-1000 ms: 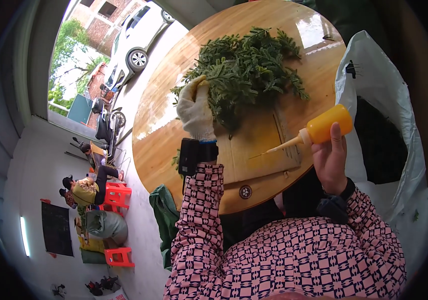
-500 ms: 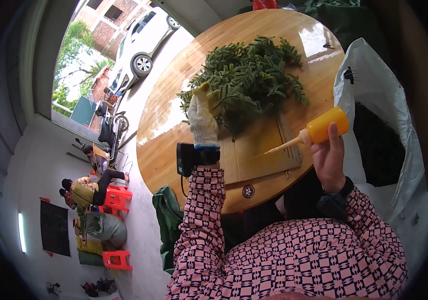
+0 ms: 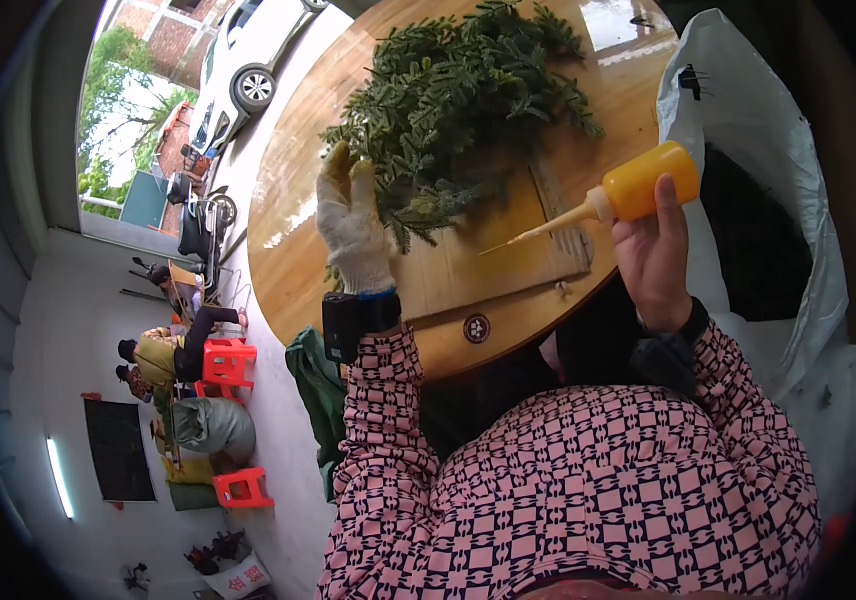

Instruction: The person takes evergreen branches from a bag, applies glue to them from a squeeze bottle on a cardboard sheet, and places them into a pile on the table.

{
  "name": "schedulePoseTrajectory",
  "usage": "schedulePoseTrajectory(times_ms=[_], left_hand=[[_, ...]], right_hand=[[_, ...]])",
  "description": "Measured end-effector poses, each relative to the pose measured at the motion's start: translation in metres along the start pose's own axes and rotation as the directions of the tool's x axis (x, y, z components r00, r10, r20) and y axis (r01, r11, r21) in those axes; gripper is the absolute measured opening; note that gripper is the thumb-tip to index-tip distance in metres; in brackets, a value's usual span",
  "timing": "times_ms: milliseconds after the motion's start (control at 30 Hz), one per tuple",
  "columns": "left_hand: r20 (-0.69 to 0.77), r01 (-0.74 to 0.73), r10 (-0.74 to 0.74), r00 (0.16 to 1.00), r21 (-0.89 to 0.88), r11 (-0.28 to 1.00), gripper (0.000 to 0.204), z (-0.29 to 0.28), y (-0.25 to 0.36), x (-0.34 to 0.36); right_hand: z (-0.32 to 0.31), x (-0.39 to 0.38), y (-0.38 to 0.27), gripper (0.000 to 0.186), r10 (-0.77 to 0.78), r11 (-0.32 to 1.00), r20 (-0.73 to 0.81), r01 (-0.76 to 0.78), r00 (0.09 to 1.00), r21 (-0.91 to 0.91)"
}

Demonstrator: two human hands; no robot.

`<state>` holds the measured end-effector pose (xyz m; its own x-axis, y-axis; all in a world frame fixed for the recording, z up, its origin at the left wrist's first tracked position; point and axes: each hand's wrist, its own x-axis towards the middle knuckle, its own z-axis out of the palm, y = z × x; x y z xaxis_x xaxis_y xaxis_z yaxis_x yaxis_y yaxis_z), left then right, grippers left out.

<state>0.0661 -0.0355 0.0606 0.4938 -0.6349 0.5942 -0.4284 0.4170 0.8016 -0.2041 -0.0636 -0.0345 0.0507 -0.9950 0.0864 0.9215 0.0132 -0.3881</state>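
My left hand (image 3: 353, 210), in a white glove with yellowish fingertips, has bent fingers on artificial fir branches (image 3: 453, 85) at the pile's left edge; exactly which stem it grips is hidden. My right hand (image 3: 648, 250), bare, is closed round an orange squeeze bottle (image 3: 648, 180), held tilted with its long thin nozzle pointing down-left over a cardboard sheet (image 3: 488, 280) stained yellow. The branches and cardboard lie on a round wooden table (image 3: 288, 250).
A white sack (image 3: 788, 160) stands right of the table, green cloth (image 3: 313, 400) below its left edge. Left are several seated people (image 3: 173, 355), red stools (image 3: 228, 365), a grey sack (image 3: 213, 430), a scooter (image 3: 198, 225) and a white car (image 3: 238, 60) outside.
The view has shifted, so the table sits higher in the frame. My left hand has moved left relative to the pile, tugging branches downward. My right hand still holds the bottle.
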Motion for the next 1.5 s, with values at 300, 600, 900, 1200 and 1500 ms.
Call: schedulePoseTrajectory(times_ms=[300,600,900,1200,1500], left_hand=[[0.138,-0.236,0.194,0.971,0.663,0.711,0.013,-0.033,0.033,-0.043],[0.429,-0.373,0.117,0.896,0.581,0.724,0.014,-0.025,0.046,-0.051],[0.624,-0.635,0.143,0.768,0.711,0.302,0.019,0.009,0.004,-0.031],[0.014,0.263,-0.265,0.964,-0.189,0.946,0.021,-0.035,-0.019,-0.005],[-0.13,-0.125,0.156,0.979,0.222,0.967,0.019,-0.031,0.018,0.01]], right_hand=[[-0.006,-0.003,0.003,0.04,0.021,1.0,0.011,-0.021,1.0,0.018],[-0.005,-0.003,-0.001,0.046,0.037,0.999,-0.002,-0.037,0.999,0.016],[-0.004,-0.002,0.002,0.047,0.069,0.995,0.012,-0.069,0.998,0.073],[-0.012,-0.003,0.004,0.045,0.071,0.992,0.046,-0.075,0.996,0.103],[-0.015,-0.001,0.0,0.045,0.067,0.991,0.046,-0.072,0.997,0.11]])
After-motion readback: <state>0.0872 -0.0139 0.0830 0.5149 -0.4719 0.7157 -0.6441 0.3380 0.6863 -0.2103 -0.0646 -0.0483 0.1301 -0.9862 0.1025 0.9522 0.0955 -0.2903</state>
